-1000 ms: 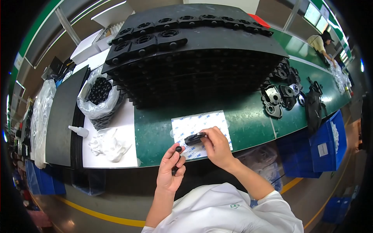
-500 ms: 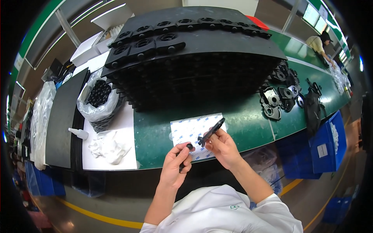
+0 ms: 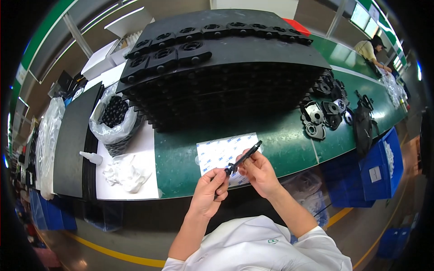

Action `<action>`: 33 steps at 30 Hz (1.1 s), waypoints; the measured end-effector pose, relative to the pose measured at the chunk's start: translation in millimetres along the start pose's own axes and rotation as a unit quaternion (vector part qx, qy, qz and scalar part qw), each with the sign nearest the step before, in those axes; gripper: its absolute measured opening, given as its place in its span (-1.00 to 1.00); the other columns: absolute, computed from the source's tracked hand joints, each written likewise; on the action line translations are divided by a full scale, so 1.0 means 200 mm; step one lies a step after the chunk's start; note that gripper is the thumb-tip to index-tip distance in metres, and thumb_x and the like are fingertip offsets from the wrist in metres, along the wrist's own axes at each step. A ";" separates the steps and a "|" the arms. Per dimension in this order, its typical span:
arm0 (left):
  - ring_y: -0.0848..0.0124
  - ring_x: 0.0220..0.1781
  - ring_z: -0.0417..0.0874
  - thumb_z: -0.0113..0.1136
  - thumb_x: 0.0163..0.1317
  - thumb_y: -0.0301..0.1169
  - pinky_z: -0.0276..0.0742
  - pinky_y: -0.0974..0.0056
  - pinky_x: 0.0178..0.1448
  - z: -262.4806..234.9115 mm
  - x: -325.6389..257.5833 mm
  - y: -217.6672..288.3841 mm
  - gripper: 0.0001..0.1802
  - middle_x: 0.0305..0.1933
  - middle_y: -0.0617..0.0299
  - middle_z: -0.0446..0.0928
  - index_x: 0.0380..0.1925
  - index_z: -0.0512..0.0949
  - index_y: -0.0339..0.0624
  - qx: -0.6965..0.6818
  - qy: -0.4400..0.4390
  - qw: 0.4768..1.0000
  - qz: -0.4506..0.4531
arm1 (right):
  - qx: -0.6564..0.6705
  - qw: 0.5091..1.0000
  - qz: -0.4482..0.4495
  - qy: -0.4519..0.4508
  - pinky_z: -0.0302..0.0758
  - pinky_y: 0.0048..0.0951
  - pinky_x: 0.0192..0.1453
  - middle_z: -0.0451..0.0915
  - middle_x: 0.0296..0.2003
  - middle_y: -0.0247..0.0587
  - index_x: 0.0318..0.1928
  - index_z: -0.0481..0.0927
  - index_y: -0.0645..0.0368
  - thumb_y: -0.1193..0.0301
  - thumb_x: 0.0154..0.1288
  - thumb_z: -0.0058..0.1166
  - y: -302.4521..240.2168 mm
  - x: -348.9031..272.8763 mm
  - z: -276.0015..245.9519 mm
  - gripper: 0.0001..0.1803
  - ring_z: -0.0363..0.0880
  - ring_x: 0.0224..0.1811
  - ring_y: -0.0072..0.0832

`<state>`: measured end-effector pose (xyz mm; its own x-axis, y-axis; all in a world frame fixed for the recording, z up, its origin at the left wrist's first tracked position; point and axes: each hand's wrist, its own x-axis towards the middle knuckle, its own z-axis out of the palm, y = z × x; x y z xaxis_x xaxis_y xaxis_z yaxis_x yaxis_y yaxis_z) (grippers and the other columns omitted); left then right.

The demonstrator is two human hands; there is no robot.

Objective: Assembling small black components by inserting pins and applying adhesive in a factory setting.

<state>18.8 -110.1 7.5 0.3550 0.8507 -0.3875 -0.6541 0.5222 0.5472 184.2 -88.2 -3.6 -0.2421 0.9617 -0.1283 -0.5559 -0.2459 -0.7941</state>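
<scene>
Between my hands, above a white sheet with blue print (image 3: 212, 153), is a flat black plastic part (image 3: 248, 153), seen nearly edge-on and tilted up to the right. My right hand (image 3: 261, 174) is closed on it, thumb and fingers along its lower side. My left hand (image 3: 209, 192) is closed in a pinch on a small round black piece (image 3: 228, 171). That piece meets the lower left end of the plastic part; whether it is seated there I cannot tell. Something dark also shows under the left fingers, mostly hidden.
A tall stack of black boards and parts (image 3: 226, 90) stands ahead. Left are a bag of black balls (image 3: 115, 110), a white dropper bottle (image 3: 91, 157) and a crumpled white cloth (image 3: 126, 173). Loose black parts (image 3: 314, 122) lie right, near blue bins (image 3: 384, 171). A person (image 3: 373, 49) works far right.
My left hand has moved slightly right and up, bringing the small round black piece from apart to against the end of the plastic part. My right hand has barely shifted.
</scene>
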 end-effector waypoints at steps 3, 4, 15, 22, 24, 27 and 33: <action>0.65 -0.61 0.17 0.12 0.24 -0.32 0.00 0.55 -0.62 0.00 0.01 -0.01 -0.84 -0.53 0.37 0.33 -0.44 0.43 -0.14 -0.037 -0.007 0.999 -0.007 | -0.012 1.000 -0.015 -0.007 0.30 -0.64 -0.21 0.47 -0.25 -0.38 -0.17 0.40 0.11 0.45 0.33 -0.05 0.00 0.00 -0.01 -0.90 0.38 -0.30 -0.69; 0.65 -0.61 0.17 0.12 0.24 -0.32 0.00 0.55 -0.62 0.00 0.01 -0.01 -0.84 -0.53 0.37 0.33 -0.44 0.43 -0.14 -0.036 -0.008 0.999 -0.007 | -0.022 0.999 -0.025 -0.011 0.29 -0.63 -0.21 0.48 -0.26 -0.38 -0.18 0.40 0.12 0.45 0.33 -0.04 0.01 0.01 -0.01 -0.91 0.39 -0.29 -0.69; 0.64 -0.61 0.15 0.21 0.09 -0.04 0.05 0.56 -0.60 0.03 0.03 -0.04 -0.65 -0.55 0.43 0.28 -0.49 0.40 -0.06 -0.026 -0.046 0.998 -0.019 | -0.084 0.994 -0.070 -0.016 0.31 -0.64 -0.24 0.50 -0.28 -0.36 -0.08 0.41 0.19 0.47 0.31 -0.03 0.01 0.00 0.02 -0.81 0.38 -0.31 -0.69; 0.63 -0.59 0.15 0.09 0.07 0.14 0.03 0.57 -0.61 0.05 0.04 0.00 -0.52 -0.48 0.39 0.25 -0.51 0.36 -0.05 -0.097 -0.120 0.987 -0.039 | -0.229 0.948 -0.172 -0.137 0.40 -0.60 -0.10 0.49 -0.27 -0.41 -0.13 0.49 0.23 0.59 0.24 0.00 -0.31 0.10 0.13 -0.82 0.46 -0.22 -0.70; 0.61 -0.58 0.17 0.01 0.17 0.11 0.03 0.56 -0.62 0.07 0.02 0.03 -0.54 -0.46 0.34 0.26 -0.50 0.36 -0.07 -0.142 -0.128 0.981 -0.044 | -0.215 0.942 -0.245 -0.086 0.41 -0.64 -0.17 0.49 -0.32 -0.38 -0.12 0.48 0.23 0.66 0.19 -0.02 -0.48 0.17 0.23 -0.77 0.45 -0.28 -0.72; 0.51 -0.52 0.26 -0.07 0.34 -0.19 0.10 0.54 -0.61 0.03 -0.02 0.05 -0.75 -0.37 0.25 0.33 -0.35 0.39 -0.14 -0.217 -0.058 0.973 -0.047 | -0.318 0.886 -0.338 0.013 0.34 -0.72 -0.33 0.53 -0.42 -0.34 0.04 0.34 0.30 0.58 0.20 0.01 -0.76 0.30 0.35 -0.62 0.42 -0.40 -0.75; 0.34 -0.32 0.36 -0.12 0.24 -0.51 0.22 0.46 -0.56 0.06 -0.06 0.04 -0.76 -0.20 0.09 0.34 -0.08 0.29 -0.20 -0.218 0.043 0.973 -0.056 | -0.443 0.876 -0.190 0.024 0.41 -0.59 -0.32 0.55 -0.44 -0.23 -0.12 0.54 0.42 0.40 0.13 0.11 -1.03 0.66 0.37 -0.64 0.43 -0.43 -0.60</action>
<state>18.3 -116.6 25.9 0.3945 0.7723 -0.4979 -0.8429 0.5200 0.1387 209.3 80.0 187.3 -0.1285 0.9630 0.2368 0.2517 0.2627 -0.9315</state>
